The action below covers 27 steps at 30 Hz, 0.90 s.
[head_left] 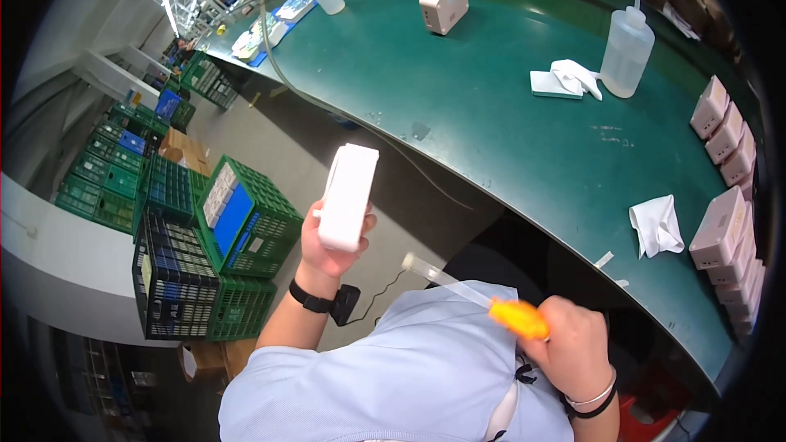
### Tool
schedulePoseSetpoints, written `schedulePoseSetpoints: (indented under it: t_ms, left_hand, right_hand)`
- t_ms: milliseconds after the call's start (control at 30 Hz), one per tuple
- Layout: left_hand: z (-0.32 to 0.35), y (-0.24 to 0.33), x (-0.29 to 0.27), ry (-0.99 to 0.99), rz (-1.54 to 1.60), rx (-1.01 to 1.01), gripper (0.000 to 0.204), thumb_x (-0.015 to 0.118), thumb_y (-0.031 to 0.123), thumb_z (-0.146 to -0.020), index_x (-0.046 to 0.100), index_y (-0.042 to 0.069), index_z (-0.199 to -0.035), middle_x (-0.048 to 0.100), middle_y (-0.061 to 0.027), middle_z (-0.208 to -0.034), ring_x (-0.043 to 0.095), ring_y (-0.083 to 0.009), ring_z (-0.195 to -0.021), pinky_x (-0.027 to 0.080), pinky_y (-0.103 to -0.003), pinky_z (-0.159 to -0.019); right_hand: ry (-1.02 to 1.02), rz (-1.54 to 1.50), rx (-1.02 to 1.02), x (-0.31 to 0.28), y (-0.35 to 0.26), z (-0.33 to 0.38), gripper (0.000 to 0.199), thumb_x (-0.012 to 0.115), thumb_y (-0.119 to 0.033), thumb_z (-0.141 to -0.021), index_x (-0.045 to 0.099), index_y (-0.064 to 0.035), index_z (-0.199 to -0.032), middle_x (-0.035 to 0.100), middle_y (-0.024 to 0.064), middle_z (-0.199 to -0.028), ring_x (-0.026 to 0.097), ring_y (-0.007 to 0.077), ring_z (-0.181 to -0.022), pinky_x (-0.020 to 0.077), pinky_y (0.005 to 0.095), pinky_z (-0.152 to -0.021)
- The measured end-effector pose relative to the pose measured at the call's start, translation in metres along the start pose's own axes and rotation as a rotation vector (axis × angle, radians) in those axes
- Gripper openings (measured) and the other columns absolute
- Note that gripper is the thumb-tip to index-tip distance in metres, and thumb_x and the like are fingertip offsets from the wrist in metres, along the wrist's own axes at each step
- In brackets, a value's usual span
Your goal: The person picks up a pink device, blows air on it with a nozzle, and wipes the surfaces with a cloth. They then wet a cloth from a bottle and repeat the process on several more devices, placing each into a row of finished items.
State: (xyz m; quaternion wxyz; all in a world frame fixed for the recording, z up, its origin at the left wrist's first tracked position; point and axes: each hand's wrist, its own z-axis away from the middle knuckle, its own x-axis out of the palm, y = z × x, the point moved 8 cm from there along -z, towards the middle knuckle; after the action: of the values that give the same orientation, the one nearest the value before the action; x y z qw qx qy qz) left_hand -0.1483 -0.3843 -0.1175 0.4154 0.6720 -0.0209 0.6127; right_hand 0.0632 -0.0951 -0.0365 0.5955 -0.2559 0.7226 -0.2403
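Observation:
My left hand [321,252], raised over the floor beside the bench, is wrapped round a pale pinkish-white boxy device [350,196] held upright. At the lower right, my right hand [577,348] grips a stick-like tool by its orange handle [520,319]. The tool has a clear shaft and a pale round tip that points toward the device, with a gap between them. Its exact kind does not show. A similar pink device [444,6] stands alone at the far side of the green bench [491,115].
Several pink devices [720,229] are stacked along the right side. A clear squeeze bottle [628,53] stands by a folded white cloth [569,79]; another white cloth [657,227] lies nearer. Green crates [262,213] are stacked at left. A hose [266,33] crosses the bench's far left.

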Motion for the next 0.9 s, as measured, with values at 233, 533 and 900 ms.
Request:
schedulePoseSetpoints:
  t_ms: [233,533,900]
  left_hand:
    - [-0.011,-0.034,0.045,-0.116,0.166,-0.181,0.054,0.05,0.038,-0.097,0.043,0.005,-0.139,0.049,-0.0144,-0.108,0.046,-0.0208,-0.081,0.05,-0.03,-0.054]
    - [-0.035,-0.09,0.085,-0.288,0.779,-0.515,0.056,0.055,0.045,-0.095,0.045,0.006,-0.134,0.046,-0.0123,-0.106,0.048,-0.0204,-0.084,0.05,-0.029,-0.058]
    - [-0.069,-0.134,0.121,-0.413,0.395,-0.556,0.055,0.05,0.038,-0.099,0.043,0.003,-0.14,0.054,-0.0141,-0.116,0.057,-0.0225,-0.087,0.054,-0.033,-0.072]
  right_hand:
    - [-0.105,-0.032,0.055,0.008,0.019,0.027,0.028,0.081,-0.021,-0.075,0.062,-0.0017,-0.082,0.062,0.013,-0.079,0.064,0.0289,-0.066,0.0487,0.0334,-0.058]
    - [1.034,-0.402,0.532,-0.059,0.106,0.158,0.032,0.065,-0.024,-0.097,0.058,-0.0008,-0.118,0.064,0.0061,-0.103,0.061,0.0113,-0.09,0.0481,0.026,-0.078]
    - [1.16,-0.614,0.625,0.001,0.195,0.174,0.031,0.061,-0.023,-0.101,0.057,0.0023,-0.118,0.065,0.0085,-0.103,0.065,0.012,-0.089,0.0535,0.0237,-0.075]
